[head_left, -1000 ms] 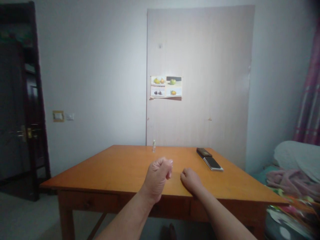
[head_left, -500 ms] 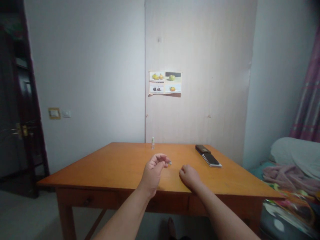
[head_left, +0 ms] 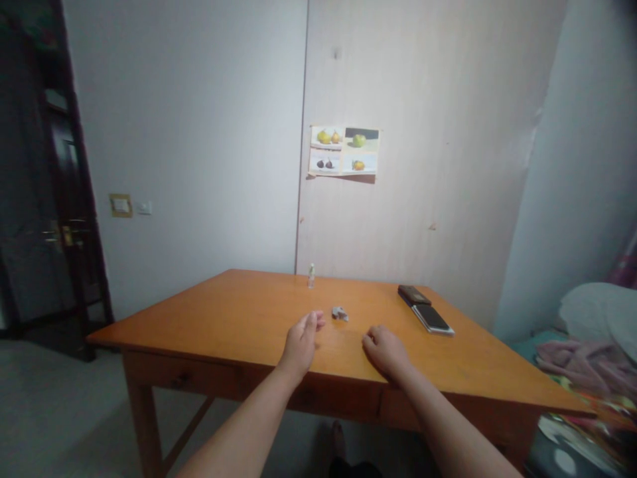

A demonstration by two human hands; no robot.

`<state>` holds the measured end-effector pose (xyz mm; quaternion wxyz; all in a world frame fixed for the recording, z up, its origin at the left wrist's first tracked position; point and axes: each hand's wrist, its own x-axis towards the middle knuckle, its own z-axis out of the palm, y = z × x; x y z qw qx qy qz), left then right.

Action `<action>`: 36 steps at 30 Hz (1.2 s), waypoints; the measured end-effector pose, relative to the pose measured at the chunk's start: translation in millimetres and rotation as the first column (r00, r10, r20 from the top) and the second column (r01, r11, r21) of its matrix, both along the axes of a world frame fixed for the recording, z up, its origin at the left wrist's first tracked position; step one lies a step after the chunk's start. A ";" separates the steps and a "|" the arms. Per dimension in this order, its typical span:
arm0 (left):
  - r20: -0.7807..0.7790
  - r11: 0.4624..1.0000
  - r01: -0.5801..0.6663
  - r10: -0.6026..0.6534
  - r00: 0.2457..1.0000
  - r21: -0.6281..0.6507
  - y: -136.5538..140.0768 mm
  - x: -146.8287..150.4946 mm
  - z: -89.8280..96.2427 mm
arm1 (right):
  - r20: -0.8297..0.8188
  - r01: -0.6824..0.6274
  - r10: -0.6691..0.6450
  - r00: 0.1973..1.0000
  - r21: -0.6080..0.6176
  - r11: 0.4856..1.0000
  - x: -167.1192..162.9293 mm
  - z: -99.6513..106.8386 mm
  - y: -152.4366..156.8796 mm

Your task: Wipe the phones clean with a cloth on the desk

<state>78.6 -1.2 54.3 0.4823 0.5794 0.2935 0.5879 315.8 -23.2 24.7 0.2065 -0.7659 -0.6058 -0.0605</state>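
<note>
My left hand hovers over the near part of the wooden table, thumb up and fingers loosely parted, with nothing in it. Just beyond its fingertips, to the right, is a small grey-and-brown crumpled piece, apart from the hand; its kind is too small to tell. My right hand rests on the tabletop near the front edge, fingers curled under into a loose fist. Nothing shows in it. A small clear bottle with a pale green top stands upright near the back edge.
At the table's right side lie a dark wallet-like case and a dark flat phone-like item on something white. A fruit picture sheet hangs on the wall. Bedding is heaped at the right; a door is at the left.
My left hand has let go of the small piece, moved slightly back from it and loosened its fingers. My right hand stays resting on the table. The camera view has shifted and tilted.
</note>
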 end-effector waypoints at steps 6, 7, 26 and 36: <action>-0.143 0.996 -0.087 0.088 0.986 0.013 31.9 -2.8 -12.9 | 0.001 -0.044 0.044 0.999 0.015 0.999 -1.5 -1.3 -3.2; -0.186 0.993 -0.113 0.115 0.976 0.022 40.3 -4.8 -15.3 | 0.000 -0.046 0.046 0.999 0.018 0.999 -2.3 -1.2 -3.7; -0.569 0.960 -0.236 0.278 0.774 0.147 165.5 -31.2 -26.3 | -0.131 -0.072 0.083 0.988 0.091 0.993 -9.0 6.1 -9.4; -0.802 0.947 -0.178 0.321 0.504 0.268 203.6 -30.7 -35.5 | -0.345 -0.012 0.046 0.938 0.099 0.995 0.7 3.1 -3.3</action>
